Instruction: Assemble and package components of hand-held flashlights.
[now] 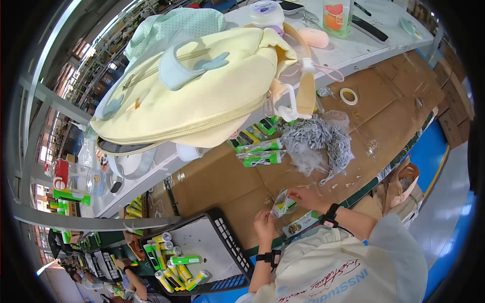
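Over the cardboard-covered surface (217, 177), the person's left hand (263, 223) and right hand (304, 198) have their fingers nearly closed, pinching a small clear plastic bag (284, 205) with white cord inside, held just in front of the body. Beyond it I can see a tangled heap of grey cords (326, 139) beside green-and-white packets (260, 158). Off to the left, a black crate (230, 237) holds yellow and green cylinders (185, 260).
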`<move>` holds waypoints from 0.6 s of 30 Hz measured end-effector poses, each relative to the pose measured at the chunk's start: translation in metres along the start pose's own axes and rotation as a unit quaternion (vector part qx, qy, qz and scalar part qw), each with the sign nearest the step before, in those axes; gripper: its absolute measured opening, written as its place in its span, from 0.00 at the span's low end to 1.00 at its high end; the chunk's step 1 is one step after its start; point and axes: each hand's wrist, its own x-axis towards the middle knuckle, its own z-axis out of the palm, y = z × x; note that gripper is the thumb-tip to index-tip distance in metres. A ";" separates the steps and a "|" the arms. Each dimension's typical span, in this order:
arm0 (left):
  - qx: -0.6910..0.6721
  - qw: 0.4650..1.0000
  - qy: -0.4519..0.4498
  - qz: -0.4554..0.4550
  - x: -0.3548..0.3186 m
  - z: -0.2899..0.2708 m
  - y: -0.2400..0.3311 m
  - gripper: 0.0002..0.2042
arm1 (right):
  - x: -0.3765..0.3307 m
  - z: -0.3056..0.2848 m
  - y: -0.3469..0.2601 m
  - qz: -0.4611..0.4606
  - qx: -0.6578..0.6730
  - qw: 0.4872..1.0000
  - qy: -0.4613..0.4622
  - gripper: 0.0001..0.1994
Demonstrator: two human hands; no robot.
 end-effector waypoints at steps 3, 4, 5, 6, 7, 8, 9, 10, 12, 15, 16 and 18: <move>-0.027 0.999 0.025 -0.013 -0.007 0.006 -0.003 0.03 | 0.000 0.012 0.002 -0.044 -0.133 0.990 0.030 0.04; -0.026 0.999 0.022 -0.022 -0.008 0.005 -0.005 0.03 | 0.001 0.012 -0.003 -0.021 -0.232 0.973 0.009 0.05; -0.028 0.999 0.017 -0.030 -0.007 0.006 -0.004 0.03 | 0.001 0.009 -0.006 0.003 -0.330 0.944 -0.011 0.05; -0.029 0.999 0.019 -0.030 -0.008 0.007 -0.003 0.03 | 0.001 0.009 -0.004 0.002 -0.332 0.943 -0.012 0.05; -0.037 0.998 0.009 -0.048 -0.008 0.008 -0.001 0.04 | 0.003 0.009 0.002 0.017 -0.363 0.932 -0.016 0.06; -0.043 0.997 0.000 -0.065 -0.006 0.007 0.000 0.05 | 0.005 0.008 0.002 0.029 -0.393 0.919 -0.020 0.06; -0.045 0.997 0.003 -0.064 -0.006 0.011 -0.003 0.05 | 0.006 0.005 0.002 0.027 -0.395 0.918 -0.021 0.06; -0.047 0.997 0.018 -0.060 -0.006 0.017 -0.007 0.05 | 0.007 0.000 0.002 -0.004 -0.439 0.894 -0.088 0.07; -0.051 0.997 0.033 -0.056 -0.005 0.023 -0.011 0.06 | 0.011 -0.002 -0.001 -0.034 -0.480 0.863 -0.154 0.07; -0.153 0.981 0.067 -0.100 0.003 0.027 -0.010 0.06 | 0.024 -0.005 -0.034 -0.097 -0.459 0.882 -0.052 0.07; -0.144 0.982 0.057 -0.106 0.005 0.024 -0.008 0.06 | 0.026 -0.006 -0.067 -0.144 -0.347 0.927 -0.002 0.08; -0.101 0.991 0.051 -0.077 0.012 0.022 0.012 0.05 | 0.030 -0.010 -0.078 -0.195 -0.227 0.954 0.021 0.10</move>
